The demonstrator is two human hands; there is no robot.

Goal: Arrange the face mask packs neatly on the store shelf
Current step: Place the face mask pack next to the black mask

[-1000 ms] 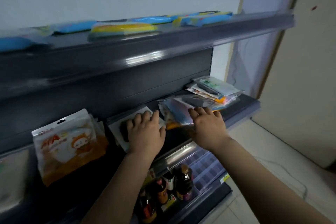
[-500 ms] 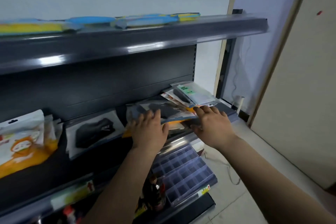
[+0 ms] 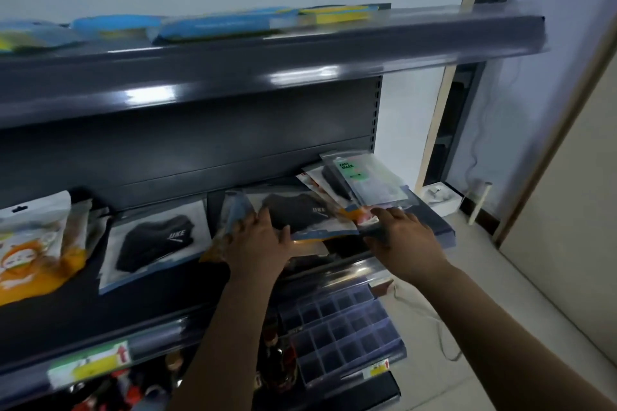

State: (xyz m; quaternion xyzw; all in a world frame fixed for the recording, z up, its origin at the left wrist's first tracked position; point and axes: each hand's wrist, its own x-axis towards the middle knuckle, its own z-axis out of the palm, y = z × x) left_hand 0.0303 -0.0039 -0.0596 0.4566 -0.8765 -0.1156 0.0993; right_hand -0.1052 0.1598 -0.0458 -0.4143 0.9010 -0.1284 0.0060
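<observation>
A loose pile of face mask packs lies on the dark middle shelf (image 3: 437, 227), topped by a black-mask pack (image 3: 300, 212). My left hand (image 3: 257, 243) rests flat on the pile's left edge, fingers fairly straight and thumb spread. At the pile's right corner, the straight fingers of my right hand (image 3: 400, 237) touch the packs. Behind them leans another stack with a green-labelled pack (image 3: 367, 183) on top. A single black-mask pack (image 3: 153, 240) lies further left, and orange cartoon packs (image 3: 30, 250) stand at the far left.
Blue and yellow packs (image 3: 217, 25) lie along the top shelf. Below the hands, the lower shelf holds dark bottles (image 3: 277, 364) and a clear compartment box (image 3: 340, 320). A wall and tiled floor are to the right of the shelf unit.
My left hand left the single black-mask pack and moved right onto the pile. Both hands now flank the pile, and the view has shifted right.
</observation>
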